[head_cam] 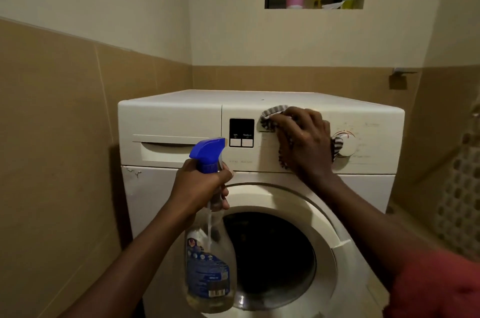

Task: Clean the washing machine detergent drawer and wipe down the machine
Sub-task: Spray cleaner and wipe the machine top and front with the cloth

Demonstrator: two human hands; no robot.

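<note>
Fingers (294,114) of the right hand (304,141) press, spread, on one striped cloth (272,116), one closed drawer (171,147) left of them in one white washer (181,110). Left hand (200,188) clamps one blue-capped spray bottle (209,268).

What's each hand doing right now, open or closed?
The left hand is closed round the neck of the spray bottle.
The right hand is open, pressing the striped cloth against the control panel.
</note>
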